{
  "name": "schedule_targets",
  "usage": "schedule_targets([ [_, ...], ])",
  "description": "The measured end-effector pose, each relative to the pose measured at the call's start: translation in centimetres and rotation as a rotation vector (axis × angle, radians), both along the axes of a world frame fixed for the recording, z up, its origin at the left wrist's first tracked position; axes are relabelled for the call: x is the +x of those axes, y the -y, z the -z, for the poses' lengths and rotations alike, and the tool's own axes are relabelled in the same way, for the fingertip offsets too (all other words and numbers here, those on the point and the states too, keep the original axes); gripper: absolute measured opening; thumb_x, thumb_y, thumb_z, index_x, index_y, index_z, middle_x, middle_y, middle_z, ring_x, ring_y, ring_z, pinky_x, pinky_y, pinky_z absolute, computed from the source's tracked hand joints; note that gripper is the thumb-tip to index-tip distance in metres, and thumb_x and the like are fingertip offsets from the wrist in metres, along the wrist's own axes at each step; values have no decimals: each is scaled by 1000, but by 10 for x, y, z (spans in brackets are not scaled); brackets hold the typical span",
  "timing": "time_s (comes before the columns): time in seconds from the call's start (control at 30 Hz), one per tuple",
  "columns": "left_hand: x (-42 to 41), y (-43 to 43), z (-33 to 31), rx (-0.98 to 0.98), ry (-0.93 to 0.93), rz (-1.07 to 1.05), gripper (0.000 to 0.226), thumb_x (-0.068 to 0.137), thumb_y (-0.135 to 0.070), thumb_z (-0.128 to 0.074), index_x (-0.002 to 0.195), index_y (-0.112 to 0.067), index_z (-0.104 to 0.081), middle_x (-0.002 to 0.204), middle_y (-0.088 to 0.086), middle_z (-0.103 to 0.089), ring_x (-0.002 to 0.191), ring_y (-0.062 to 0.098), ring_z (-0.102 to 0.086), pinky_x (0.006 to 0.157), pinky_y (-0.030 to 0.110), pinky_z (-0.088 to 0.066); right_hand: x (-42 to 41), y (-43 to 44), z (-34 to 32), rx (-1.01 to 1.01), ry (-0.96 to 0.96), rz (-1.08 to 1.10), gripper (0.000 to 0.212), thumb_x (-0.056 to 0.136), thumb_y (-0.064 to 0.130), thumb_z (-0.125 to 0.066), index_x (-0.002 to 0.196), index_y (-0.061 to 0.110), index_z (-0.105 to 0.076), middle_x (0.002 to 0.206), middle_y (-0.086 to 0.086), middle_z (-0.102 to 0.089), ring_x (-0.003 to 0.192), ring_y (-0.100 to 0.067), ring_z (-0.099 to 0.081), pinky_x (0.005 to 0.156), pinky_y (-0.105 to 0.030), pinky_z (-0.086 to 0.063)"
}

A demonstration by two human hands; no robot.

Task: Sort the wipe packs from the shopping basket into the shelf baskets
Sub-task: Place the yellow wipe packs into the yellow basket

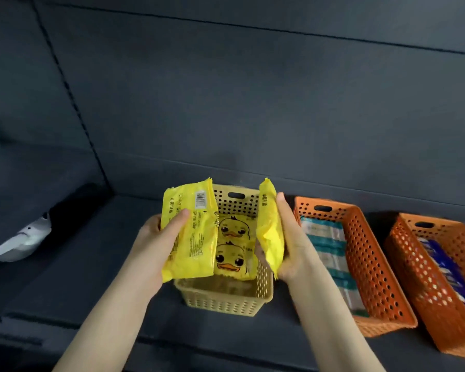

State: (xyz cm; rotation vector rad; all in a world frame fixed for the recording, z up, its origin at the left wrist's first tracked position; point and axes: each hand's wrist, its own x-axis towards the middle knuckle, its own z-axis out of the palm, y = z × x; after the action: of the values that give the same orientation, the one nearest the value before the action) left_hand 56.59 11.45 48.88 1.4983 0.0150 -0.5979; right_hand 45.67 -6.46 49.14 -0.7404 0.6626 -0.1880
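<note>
My left hand [161, 234] grips a yellow wipe pack [196, 237], back side up with its barcode showing, over the left rim of a yellow perforated basket [226, 299] on the dark shelf. My right hand [287, 242] holds a second yellow wipe pack [270, 229] on edge over the basket's right rim. Inside the basket lie two yellow packs with duck faces [232, 248]. The shopping basket is out of view.
To the right stands an orange basket [371, 264] holding teal-and-white packs [330, 253], then another orange basket [419, 285] with blue packs [446, 269]. A white object [24, 237] lies at the shelf's left. The dark back wall rises behind.
</note>
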Motion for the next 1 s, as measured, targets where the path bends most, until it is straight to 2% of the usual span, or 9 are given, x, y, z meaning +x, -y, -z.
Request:
schedule_targets([
  [0.07,4,9,0,-23,-35,-2,33,81,-47,-69,105,-27,-60,104,4,-72,93,26,-70,75,44,-58,13,7,9,-44,-72,2,86,56,61,-85,128,25,-56,112,-13,-71,97,-38,-69,83,-59,-54],
  [0.1,6,15,-1,-53,-78,13,36,81,-46,-69,109,-25,-62,104,5,-73,93,27,-70,77,46,-57,19,10,13,-72,-86,16,98,48,62,-89,133,31,-50,120,-13,-67,104,-40,-66,87,-62,-50],
  [0.23,9,38,-3,-266,-285,63,32,88,-43,-59,112,-23,-65,95,3,-77,86,22,-74,73,39,-58,36,13,22,-67,-71,-2,99,44,61,-89,130,36,-47,121,-11,-65,104,-38,-66,86,-61,-51],
  [0.4,21,47,2,-444,-336,284,48,91,-46,-46,132,-21,-57,126,9,-66,118,29,-61,106,53,-39,53,5,23,-98,-169,36,85,58,53,-80,127,34,-34,115,-10,-60,96,-34,-66,80,-53,-56],
  [0.6,56,42,16,-500,-423,374,61,83,-47,-61,136,-18,-52,134,15,-59,125,32,-55,110,54,-34,75,5,32,-310,-313,-84,109,41,82,-75,135,35,-45,117,-2,-68,101,-28,-68,90,-50,-54],
  [0.67,65,40,21,-532,-459,431,68,82,-47,-66,139,-16,-48,140,18,-52,130,34,-50,112,54,-30,80,0,28,-234,-312,-135,99,48,77,-76,132,30,-51,116,-4,-69,105,-28,-67,96,-51,-50],
  [0.8,79,34,27,-574,-444,460,45,94,-47,-40,127,-24,-60,137,21,-55,128,38,-51,111,52,-30,78,-2,31,38,-48,-84,59,89,58,-53,130,15,-59,124,-16,-65,116,-34,-61,100,-49,-45],
  [0.9,91,26,32,-564,-450,415,40,94,-44,-36,111,-24,-66,131,24,-58,123,42,-54,107,51,-35,70,4,31,93,26,-51,59,94,56,-40,123,12,-66,128,-21,-61,117,-40,-59,99,-55,-42],
  [1.0,104,17,42,-455,-432,385,41,90,-44,-43,124,-25,-59,125,16,-65,116,37,-61,102,53,-41,64,11,31,19,-37,-31,56,92,56,-43,119,14,-68,124,-20,-64,109,-39,-64,93,-54,-46],
])
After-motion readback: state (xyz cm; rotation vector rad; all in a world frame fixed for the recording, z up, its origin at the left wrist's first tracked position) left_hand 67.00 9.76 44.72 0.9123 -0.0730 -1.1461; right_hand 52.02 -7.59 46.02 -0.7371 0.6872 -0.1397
